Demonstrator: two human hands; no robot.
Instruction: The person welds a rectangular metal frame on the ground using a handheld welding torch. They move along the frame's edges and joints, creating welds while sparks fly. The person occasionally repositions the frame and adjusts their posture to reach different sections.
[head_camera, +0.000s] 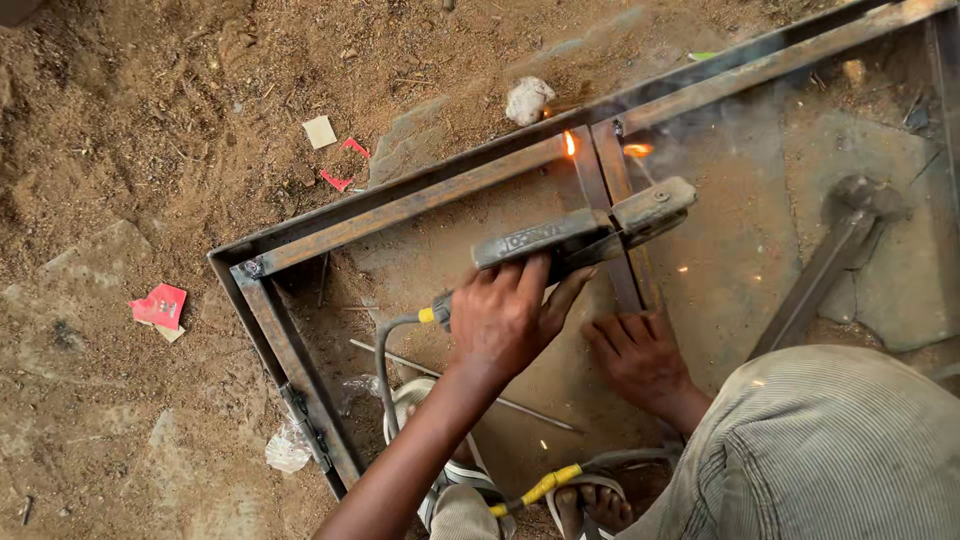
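1. Electrode holder (585, 232), head view: the left hand (505, 315) is grasping its handle and aiming the rod at the glowing joint (571, 144), where the cross bar (612, 210) is meeting the steel frame (400, 205) lying on the dirt.
2. Right hand (640, 352) is resting flat, released, beside the bar.
3. Judgement: welding is under way; the next move is calling for a steady tip.
4. No containers are showing.
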